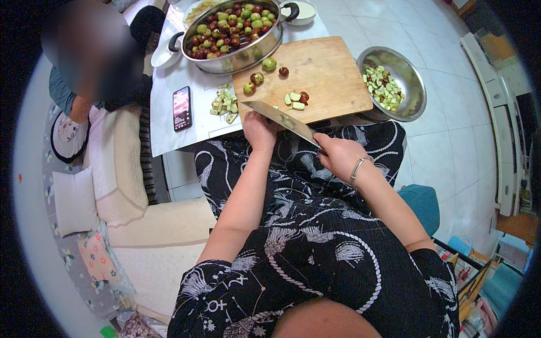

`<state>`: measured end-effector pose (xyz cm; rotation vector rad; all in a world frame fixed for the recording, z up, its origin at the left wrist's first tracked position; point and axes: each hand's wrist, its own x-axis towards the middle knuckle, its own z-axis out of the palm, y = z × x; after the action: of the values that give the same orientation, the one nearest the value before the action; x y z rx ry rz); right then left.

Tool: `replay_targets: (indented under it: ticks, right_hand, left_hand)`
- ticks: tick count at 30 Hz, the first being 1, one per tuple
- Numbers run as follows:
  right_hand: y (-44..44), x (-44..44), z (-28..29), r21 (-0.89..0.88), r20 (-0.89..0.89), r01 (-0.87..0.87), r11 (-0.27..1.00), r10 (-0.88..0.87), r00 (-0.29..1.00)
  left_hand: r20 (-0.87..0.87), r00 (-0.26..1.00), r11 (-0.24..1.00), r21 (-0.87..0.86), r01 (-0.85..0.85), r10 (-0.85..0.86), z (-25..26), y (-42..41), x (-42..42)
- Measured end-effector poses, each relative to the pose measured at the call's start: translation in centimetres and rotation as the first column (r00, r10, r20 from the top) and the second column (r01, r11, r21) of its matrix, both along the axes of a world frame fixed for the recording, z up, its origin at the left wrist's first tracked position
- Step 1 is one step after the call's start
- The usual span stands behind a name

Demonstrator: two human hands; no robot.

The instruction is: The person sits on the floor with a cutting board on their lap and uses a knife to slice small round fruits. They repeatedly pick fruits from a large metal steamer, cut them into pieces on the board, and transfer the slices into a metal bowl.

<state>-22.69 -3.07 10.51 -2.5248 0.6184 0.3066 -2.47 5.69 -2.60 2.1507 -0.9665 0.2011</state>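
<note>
My right hand [340,157] is closed on the handle of a wide-bladed kitchen knife [283,120], whose blade slants up left over the near edge of the wooden cutting board [327,63]. Behind the blade's far end is my left hand [259,129], at the board's near left corner; its fingertips are partly hidden, so whether it holds anything cannot be told. Several whole green and reddish-brown jujubes [256,78] lie on the board, with cut pieces [297,101] near its middle. Cores with leftover flesh [224,102] are heaped left of the board.
A steel pot [241,63] full of jujubes stands behind the board, between white bowls [165,57]. Right of the board, a steel bowl [416,91] holds chopped pieces. A phone [182,108] lies on the table's left. Another person [78,110] sits at the upper left.
</note>
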Motion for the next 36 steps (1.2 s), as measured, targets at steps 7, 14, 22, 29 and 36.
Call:
replay_targets:
  ticks: [7, 14, 22, 29, 36]
  right_hand:
    - [-1.1, 1.1, -1.1, 0.077, 0.012, 0.030, 0.997, -0.031, 0.999]
    - [-1.4, 0.5, -4.6, 0.337, 0.156, 0.135, 0.932, -0.196, 0.968]
    - [0.0, -0.7, -3.0, 0.115, 0.104, 0.233, 0.966, -0.245, 0.964]
    - [0.4, -1.3, -2.3, 0.090, 0.192, 0.118, 0.989, -0.134, 0.972]
    - [0.2, -1.8, -3.0, 0.190, 0.211, 0.182, 0.965, -0.221, 0.952]
  left_hand:
    - [0.005, 1.000, 0.991, 0.128, -0.027, 0.026, 0.4, -0.1, -0.2]
    - [-0.016, 0.999, 0.989, 0.142, -0.049, 0.051, 0.6, -0.4, -0.1]
    - [-0.057, 0.996, 0.986, 0.157, -0.064, 0.074, 0.8, -0.3, 0.0]
    - [-0.104, 0.988, 0.982, 0.163, -0.099, 0.116, -0.1, -0.2, 0.4]
    - [-0.161, 0.959, 0.971, -0.012, -0.239, 0.234, 1.5, 1.9, 4.4]
